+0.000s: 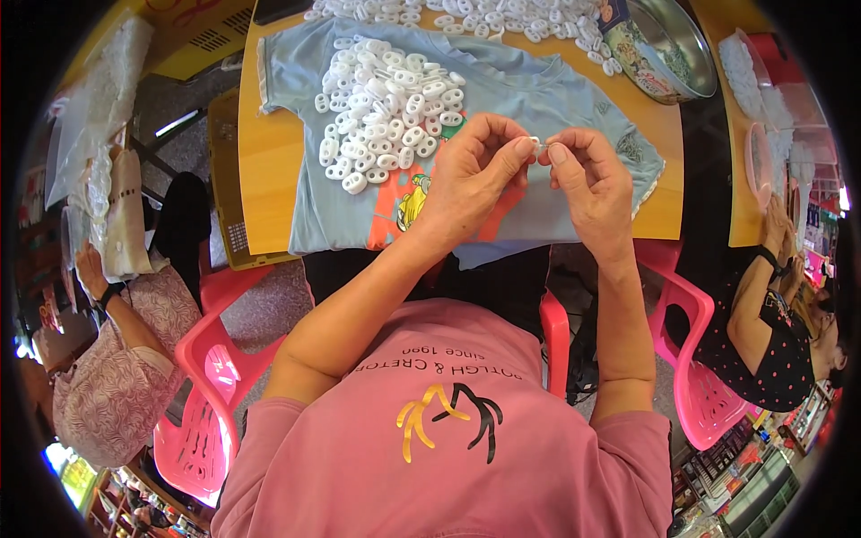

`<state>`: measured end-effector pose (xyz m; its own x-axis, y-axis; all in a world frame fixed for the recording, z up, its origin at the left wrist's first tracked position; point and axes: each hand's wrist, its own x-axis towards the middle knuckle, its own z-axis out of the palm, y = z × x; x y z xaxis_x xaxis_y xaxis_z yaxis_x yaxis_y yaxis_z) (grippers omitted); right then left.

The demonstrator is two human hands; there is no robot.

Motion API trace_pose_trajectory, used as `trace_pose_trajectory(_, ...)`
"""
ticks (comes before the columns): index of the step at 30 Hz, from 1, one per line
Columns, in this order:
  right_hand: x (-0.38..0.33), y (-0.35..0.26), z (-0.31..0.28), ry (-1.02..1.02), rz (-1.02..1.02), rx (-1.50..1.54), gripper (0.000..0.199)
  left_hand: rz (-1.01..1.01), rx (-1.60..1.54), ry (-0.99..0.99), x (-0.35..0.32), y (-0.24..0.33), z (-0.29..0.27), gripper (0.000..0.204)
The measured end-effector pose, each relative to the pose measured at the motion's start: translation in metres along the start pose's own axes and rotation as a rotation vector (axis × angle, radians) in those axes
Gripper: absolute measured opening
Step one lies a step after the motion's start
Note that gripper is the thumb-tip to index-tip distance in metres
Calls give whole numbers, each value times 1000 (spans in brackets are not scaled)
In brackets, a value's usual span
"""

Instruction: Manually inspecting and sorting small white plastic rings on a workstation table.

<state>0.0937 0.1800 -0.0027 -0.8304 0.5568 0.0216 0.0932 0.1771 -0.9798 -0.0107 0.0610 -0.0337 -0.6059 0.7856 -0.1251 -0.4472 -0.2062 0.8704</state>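
My left hand (473, 176) and my right hand (587, 179) meet above a pale blue T-shirt (556, 106) spread on a wooden table (269, 170). Both pinch one small white plastic piece (536, 141) between their fingertips. A heap of white oval plastic pieces (386, 108) lies on the shirt just left of my left hand. More white pieces (484, 16) are strewn along the table's far edge.
A round metal tin (668, 49) stands at the far right of the table. Pink plastic chairs (211, 377) flank me. One person (117, 359) sits at my left and another person (771, 323) at my right, next to a second table (740, 206) bearing trays of white pieces.
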Motion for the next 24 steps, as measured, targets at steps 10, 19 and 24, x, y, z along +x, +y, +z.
trace_pose_trajectory(10, -1, 2, 7, 31, -8, -5, 16, 1, -19, 2, 1, -1, -1, 15)
trace_pose_trajectory(19, -4, 4, 17, 103, -30, -33, 16, 34, 24, 0, 4, -5, -5, 14)
trace_pose_trajectory(24, -6, 7, 14, 84, -20, -35, 16, 31, 59, 23, 3, -2, 0, 13)
